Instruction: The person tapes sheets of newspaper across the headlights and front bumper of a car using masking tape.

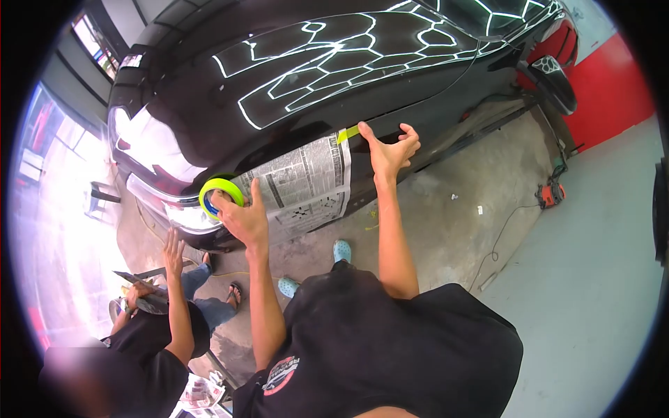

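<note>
Head view: person at a dark glossy car (181, 76), both hands in frame, arms reaching forward.
Left hand (245, 221): gripping a yellow-green tape roll (221, 183), fingertips in its hole, thumb raised and apart from it.
Tape roll: at the left hand's fingertips, in front of the car's front corner, by the left end of the newspaper.
Right hand (391, 159): not clenched; thumb at the end of a yellow-green tape strip (348, 133), fingers spread and partly curled.
Tape strip: just left of the right thumb, over the newspaper's upper right corner.
Newspaper (303, 182): between the hands, along the car's side; printed face visible, lower edge hanging.
Car, beyond both hands: bright hexagon-like line pattern on the glossy surface; side mirror (557, 90) well right of the right hand.
Floor: orange-red tool (551, 195) with a cable, right of the right hand.
Co-worker (150, 334): left of the left hand, dark top, one hand (173, 255) raised, the other (137, 295) at a dark flat object (152, 302).
</note>
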Demonstrator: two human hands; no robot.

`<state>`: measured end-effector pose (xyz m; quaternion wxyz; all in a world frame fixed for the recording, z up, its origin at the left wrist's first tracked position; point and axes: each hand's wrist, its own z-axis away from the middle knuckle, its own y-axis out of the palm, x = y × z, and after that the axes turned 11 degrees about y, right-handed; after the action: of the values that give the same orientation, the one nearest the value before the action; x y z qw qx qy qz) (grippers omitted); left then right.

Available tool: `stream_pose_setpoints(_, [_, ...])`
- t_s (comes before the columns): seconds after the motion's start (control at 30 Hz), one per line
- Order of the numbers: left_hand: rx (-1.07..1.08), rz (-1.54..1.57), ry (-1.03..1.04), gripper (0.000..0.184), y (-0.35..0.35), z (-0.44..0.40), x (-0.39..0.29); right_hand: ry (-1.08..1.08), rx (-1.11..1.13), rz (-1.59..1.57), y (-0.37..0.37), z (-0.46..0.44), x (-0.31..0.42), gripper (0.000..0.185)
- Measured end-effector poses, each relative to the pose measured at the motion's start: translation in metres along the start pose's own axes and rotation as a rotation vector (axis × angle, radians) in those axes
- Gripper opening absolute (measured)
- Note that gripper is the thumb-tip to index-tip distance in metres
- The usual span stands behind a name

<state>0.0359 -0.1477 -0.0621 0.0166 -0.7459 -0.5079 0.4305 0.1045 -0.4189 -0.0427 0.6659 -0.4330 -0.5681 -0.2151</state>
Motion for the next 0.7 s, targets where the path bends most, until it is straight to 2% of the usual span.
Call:
stream_pose_setpoints(0.1, [0.015,0.012,-0.027,0.068,-0.002,-0.001,-0.002,-0.070,-0.059,-0.019,0.005,0.004,-0.005,0.089])
stream_pose_setpoints(0.17, [-0.003,0.010,-0.020,0.068,0.000,0.001,-0.001,-0.196,-0.138,-0.034,0.012,0.020,-0.003,0.085])
stream_pose_setpoints(0.27, [-0.019,0.033,-0.008,0.068,0.003,-0.001,0.002,-0.377,-0.188,-0.002,0.021,0.052,0.001,0.092])
stream_pose_setpoints(0.4, [-0.047,-0.043,0.083,0.068,0.003,0.001,0.004,-0.535,-0.127,-0.030,0.013,0.047,0.004,0.098])
stream_pose_setpoints(0.43, [-0.087,-0.046,0.139,0.067,0.005,0.001,0.004,-0.540,-0.049,-0.036,0.007,0.049,0.008,0.093])
stream_pose_setpoints(0.53, [-0.025,-0.039,0.063,0.067,0.002,-0.001,-0.001,-0.773,0.046,0.145,0.003,0.061,-0.005,0.086])
stream_pose_setpoints(0.57, [-0.016,-0.062,0.083,0.064,0.001,-0.002,-0.001,-0.730,0.135,0.158,0.003,0.072,-0.011,0.079])
stream_pose_setpoints(0.7, [-0.065,0.180,0.025,0.055,-0.001,0.002,0.009,-0.877,0.471,0.021,-0.017,0.137,-0.042,0.064])
